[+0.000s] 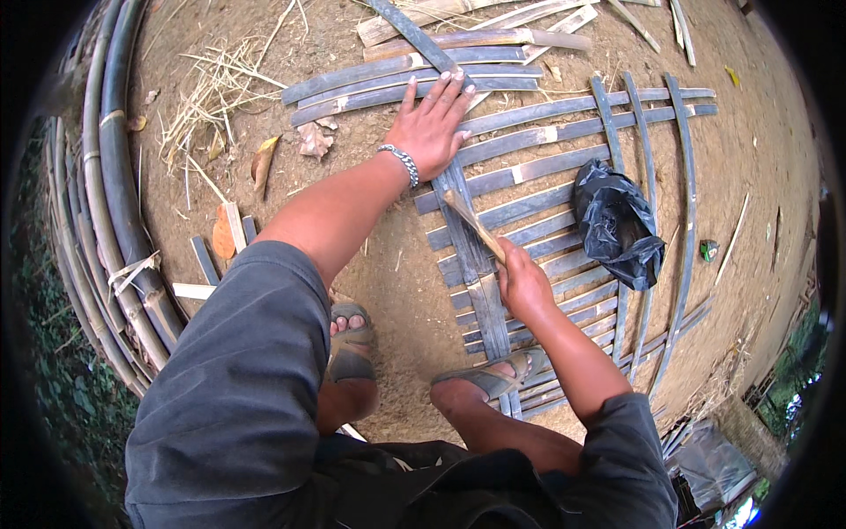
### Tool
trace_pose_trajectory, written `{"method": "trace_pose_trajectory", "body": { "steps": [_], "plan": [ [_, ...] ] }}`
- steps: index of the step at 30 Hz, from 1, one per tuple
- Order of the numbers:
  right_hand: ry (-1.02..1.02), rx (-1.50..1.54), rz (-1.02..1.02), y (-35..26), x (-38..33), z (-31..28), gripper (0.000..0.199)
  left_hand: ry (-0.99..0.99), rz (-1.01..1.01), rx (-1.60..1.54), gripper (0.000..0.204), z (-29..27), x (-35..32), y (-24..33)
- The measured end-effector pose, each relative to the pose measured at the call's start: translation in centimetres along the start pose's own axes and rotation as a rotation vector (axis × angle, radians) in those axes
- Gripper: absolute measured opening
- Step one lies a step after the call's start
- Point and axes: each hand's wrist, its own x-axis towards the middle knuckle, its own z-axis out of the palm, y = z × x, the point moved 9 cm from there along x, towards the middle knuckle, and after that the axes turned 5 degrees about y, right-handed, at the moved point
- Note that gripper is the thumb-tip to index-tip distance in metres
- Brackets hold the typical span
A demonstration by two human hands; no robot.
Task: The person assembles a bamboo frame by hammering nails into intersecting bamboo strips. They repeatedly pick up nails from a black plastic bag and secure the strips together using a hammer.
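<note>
A frame of dark bamboo slats (529, 234) lies on the ground, with crosswise slats laid over longer ones. My left hand (432, 128), wearing a chain bracelet, lies flat with its fingers spread on a long dark bamboo strip (419, 37) that slants across the frame's upper left. Below it, my right hand (522, 280) is closed around a light wooden stick (474, 225), whose far end reaches over the wide bamboo slat (480, 295) on the frame's left side. Whether the stick belongs to a larger tool cannot be made out.
An opened black plastic bag (617, 225) sits on the frame. Loose bamboo slats (352, 93) lie beyond my left hand, near dry straw (211, 93). Long bamboo poles (115, 159) run along the left. My sandalled feet (351, 339) stand close by, one at the frame's edge.
</note>
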Motion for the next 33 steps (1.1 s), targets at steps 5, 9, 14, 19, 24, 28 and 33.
{"method": "trace_pose_trajectory", "body": {
  "steps": [5, 9, 14, 19, 24, 28, 33],
  "plan": [
    [0.262, 0.153, -0.293, -1.2, -0.1, -2.5, 0.046, 0.031, 0.010, -0.003, 0.066, -0.2, 0.1, -0.5],
    [0.071, -0.001, -0.047, 0.7, 1.6, -0.5, 0.052, 0.001, 0.013, 0.031, 0.065, -0.2, 0.2, -0.4],
    [0.202, 0.164, -0.337, 0.1, -0.3, -2.3, 0.043, 0.017, 0.007, -0.009, 0.065, -0.1, 0.4, -0.1],
    [0.064, 0.084, -0.058, -0.4, 0.5, -1.7, 0.042, 0.017, 0.003, -0.019, 0.064, 0.3, -0.3, -0.2],
    [0.054, 0.012, -0.046, -0.5, 0.8, -1.8, 0.046, -0.010, -0.008, -0.009, 0.064, 0.2, 0.1, -0.2],
    [-0.193, -0.102, 0.084, 0.7, 0.7, 0.5, 0.045, 0.016, 0.013, -0.035, 0.067, 0.0, 0.1, -0.1],
    [0.042, -0.005, 0.230, 2.1, -3.8, -6.2, 0.045, -0.147, 0.027, -0.122, 0.070, 0.3, 0.2, -0.7]
  ]
}}
